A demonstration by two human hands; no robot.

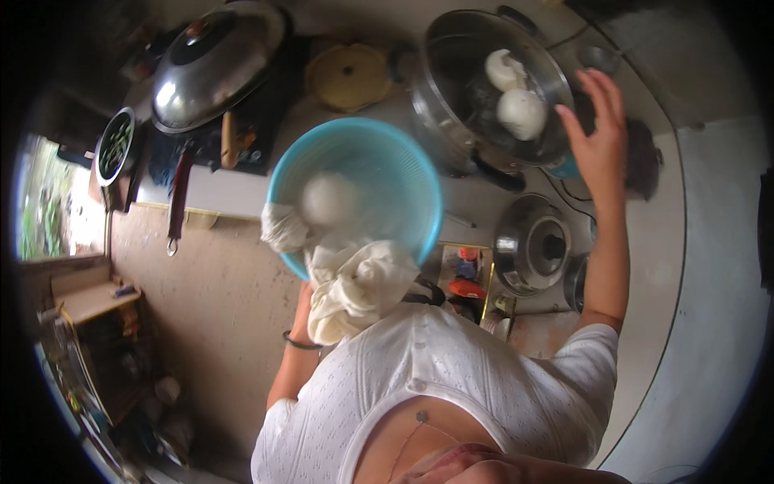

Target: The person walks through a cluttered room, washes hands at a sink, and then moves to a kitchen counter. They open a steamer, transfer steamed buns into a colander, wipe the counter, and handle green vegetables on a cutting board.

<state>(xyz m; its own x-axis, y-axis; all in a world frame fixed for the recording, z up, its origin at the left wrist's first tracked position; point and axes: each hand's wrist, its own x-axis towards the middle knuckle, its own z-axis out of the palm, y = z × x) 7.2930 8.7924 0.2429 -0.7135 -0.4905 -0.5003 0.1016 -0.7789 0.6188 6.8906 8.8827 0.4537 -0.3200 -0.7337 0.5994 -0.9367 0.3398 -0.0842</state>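
My left hand [306, 295] holds a turquoise plastic colander [426, 175] by its near side, in front of my chest; the cloth and rim hide most of the fingers. A bunched white cloth [363, 284] hangs over the colander's near rim. Inside lies a round white bun-like piece [329, 196], blurred. My right hand [598, 133] is raised beside the right rim of a large steel pot [447, 121], fingers apart and holding nothing. Two white bun-like pieces [523, 115] rest inside that pot, the farther one uneven in shape.
A domed steel lid [217, 66] covers a pan on the stove at the back left. Left of it stands a bowl of green vegetables [116, 145]. A round yellowish board [347, 75] lies behind the colander. Another steel lid [532, 245] is on the counter below my right hand.
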